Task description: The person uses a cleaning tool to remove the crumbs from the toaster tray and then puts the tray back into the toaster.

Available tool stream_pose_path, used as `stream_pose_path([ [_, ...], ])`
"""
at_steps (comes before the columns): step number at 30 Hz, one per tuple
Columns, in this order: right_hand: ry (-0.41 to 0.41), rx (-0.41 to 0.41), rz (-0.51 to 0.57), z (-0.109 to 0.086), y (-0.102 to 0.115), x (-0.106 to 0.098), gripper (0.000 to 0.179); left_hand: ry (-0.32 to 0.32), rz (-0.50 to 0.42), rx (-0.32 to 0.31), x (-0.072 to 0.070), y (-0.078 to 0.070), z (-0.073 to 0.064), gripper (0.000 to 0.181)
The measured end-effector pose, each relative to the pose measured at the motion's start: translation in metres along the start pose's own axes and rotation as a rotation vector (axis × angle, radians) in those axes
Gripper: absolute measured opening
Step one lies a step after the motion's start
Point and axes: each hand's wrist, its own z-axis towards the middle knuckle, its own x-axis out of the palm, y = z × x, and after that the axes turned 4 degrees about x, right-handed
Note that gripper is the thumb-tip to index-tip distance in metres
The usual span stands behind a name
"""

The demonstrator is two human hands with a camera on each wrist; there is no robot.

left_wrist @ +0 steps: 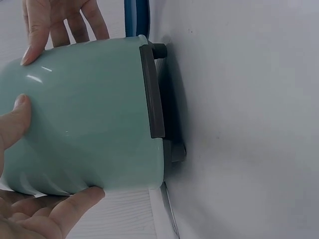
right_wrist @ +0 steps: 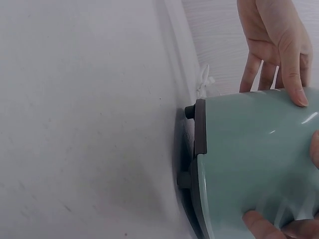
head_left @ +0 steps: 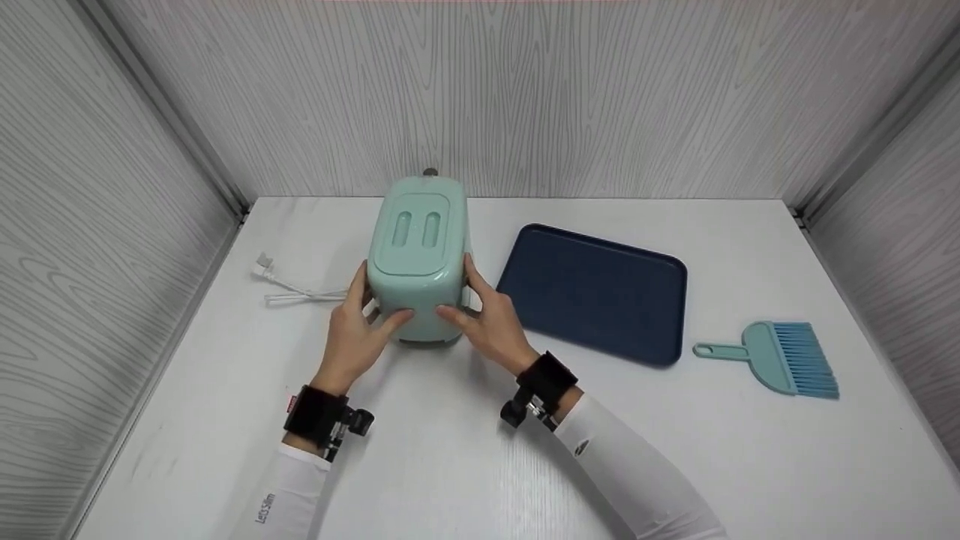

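A mint-green toaster (head_left: 418,232) with a lid bearing two oblong recesses stands upright between my hands, its narrow end facing me. My left hand (head_left: 352,337) holds the left side, thumb on the near end. On the right side, my right hand (head_left: 495,326) grips it the same way, the two thumbs almost meeting. Dark feet show under the toaster (left_wrist: 84,119) in the left wrist view; whether they all touch the table cannot be told. A white power cord (head_left: 304,292) with a plug lies to its left.
A dark blue tray (head_left: 600,296) lies at an angle to the right of the toaster. Farther right is a mint hand brush (head_left: 772,360) with blue bristles. Pale wood-grain panels (head_left: 600,97) enclose the white table (head_left: 442,457) at the back and both sides.
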Motion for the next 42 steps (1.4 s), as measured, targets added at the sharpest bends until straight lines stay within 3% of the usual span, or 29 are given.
stream_pose_path([
  [8,0.041,-0.005,0.104,-0.006,-0.001,-0.003,0.095,-0.055,0.024,-0.003,0.006,-0.006,-0.012,0.104],
  [19,0.075,0.008,0.116,-0.014,-0.002,-0.004,0.093,-0.117,0.058,0.015,0.012,-0.013,-0.028,0.102],
  [28,0.109,-0.008,0.151,-0.017,-0.004,-0.008,0.090,-0.158,0.041,-0.020,0.017,-0.021,-0.040,0.101],
  [42,0.173,-0.014,0.163,-0.018,-0.004,-0.010,0.089,-0.242,0.086,-0.058,0.025,-0.033,-0.059,0.100],
])
